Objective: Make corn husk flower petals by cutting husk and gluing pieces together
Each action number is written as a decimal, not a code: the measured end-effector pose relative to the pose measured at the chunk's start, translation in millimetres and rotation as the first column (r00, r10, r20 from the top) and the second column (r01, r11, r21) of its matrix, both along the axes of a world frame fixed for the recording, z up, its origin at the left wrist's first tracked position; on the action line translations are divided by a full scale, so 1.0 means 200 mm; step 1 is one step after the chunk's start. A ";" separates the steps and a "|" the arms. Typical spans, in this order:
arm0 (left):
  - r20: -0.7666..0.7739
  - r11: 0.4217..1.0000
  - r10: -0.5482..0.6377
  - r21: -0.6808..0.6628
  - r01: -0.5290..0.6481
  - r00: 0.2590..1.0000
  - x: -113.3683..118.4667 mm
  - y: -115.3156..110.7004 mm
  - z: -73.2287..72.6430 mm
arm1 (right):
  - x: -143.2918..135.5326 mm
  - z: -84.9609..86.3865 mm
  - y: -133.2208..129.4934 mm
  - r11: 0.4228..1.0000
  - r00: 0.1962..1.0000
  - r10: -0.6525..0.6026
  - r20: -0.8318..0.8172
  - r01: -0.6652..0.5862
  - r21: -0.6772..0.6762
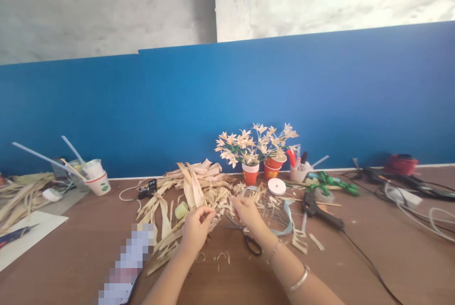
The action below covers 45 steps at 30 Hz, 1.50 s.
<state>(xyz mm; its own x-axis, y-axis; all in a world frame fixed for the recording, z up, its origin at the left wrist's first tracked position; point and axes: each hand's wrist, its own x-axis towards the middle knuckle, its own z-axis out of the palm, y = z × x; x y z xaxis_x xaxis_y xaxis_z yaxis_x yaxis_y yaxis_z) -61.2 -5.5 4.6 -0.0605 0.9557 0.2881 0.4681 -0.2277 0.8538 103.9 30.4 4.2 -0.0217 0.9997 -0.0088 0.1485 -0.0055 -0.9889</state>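
Observation:
My left hand [197, 225] is over the husk pile with thumb and forefinger brought together. Whatever sits between those fingertips is too small to make out. To its right, my right hand [248, 213] is closed, its fingertips at the small husk scraps [222, 196]; what it pinches, if anything, I cannot tell. Black-handled scissors [251, 245] lie on the table just below my right hand, partly hidden by it. Dried corn husks [194, 186] are heaped behind and left of my left hand, with a pale green roll [181, 210] among them.
Husk flowers [245, 141] stand in a red paper cup [250, 175] at the back. Right of my hands lie a white spool [276, 186], pale blue ribbon [288, 217] and a corded glue gun [320, 211]. A phone [128, 267], blurred out, lies left; a white cup [98, 184] stands beyond.

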 end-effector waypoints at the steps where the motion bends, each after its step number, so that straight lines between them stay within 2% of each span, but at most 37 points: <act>1: 0.000 1.000 -0.002 0.004 0.002 1.000 0.00 0.00 0.00 | 0.00 0.00 0.00 1.000 1.000 0.001 0.006 -0.001 0.003; 9: -0.034 0.998 -0.050 0.022 0.051 0.998 -0.01 0.00 -0.01 | 0.01 -0.01 0.02 0.993 0.999 0.001 0.053 -0.007 0.115; 17: -0.143 0.999 -0.022 0.027 0.026 0.989 -0.03 0.01 -0.02 | 0.03 0.00 -0.01 0.975 0.989 -0.040 0.144 0.007 0.224; 25: -0.103 1.000 0.015 0.018 -0.013 0.995 -0.03 0.01 -0.01 | 0.02 -0.01 0.01 0.989 0.991 -0.011 0.136 -0.009 0.150; 27: -0.077 0.998 0.058 0.041 -0.055 0.995 -0.03 0.02 -0.02 | 0.02 -0.01 0.02 0.990 0.992 -0.007 0.126 -0.011 0.142; 30: -0.008 0.963 0.208 0.174 -0.204 0.978 -0.04 0.02 -0.01 | 0.03 -0.01 0.03 0.987 0.992 -0.021 0.124 0.001 0.161; 32: 0.028 0.951 0.227 0.208 -0.228 0.973 -0.04 0.01 0.00 | 0.03 0.00 0.01 0.982 0.991 -0.033 0.128 0.009 0.187; 35: 0.077 0.997 0.062 0.042 -0.066 0.995 -0.02 0.00 0.01 | 0.00 0.03 -0.03 0.962 0.976 -0.043 0.214 -0.017 0.272; 37: 0.173 0.996 -0.027 -0.081 0.041 0.985 0.00 0.00 0.02 | -0.02 0.05 -0.07 0.939 0.948 -0.025 0.317 -0.087 0.334; 41: 0.384 0.972 -0.008 -0.215 0.097 0.923 0.03 0.00 0.03 | -0.07 0.08 -0.14 0.884 0.858 0.026 0.512 -0.258 0.389; 45: 0.469 0.955 0.009 -0.267 0.132 0.883 0.02 0.00 0.03 | -0.08 0.12 -0.19 0.797 0.764 0.042 0.644 -0.414 0.439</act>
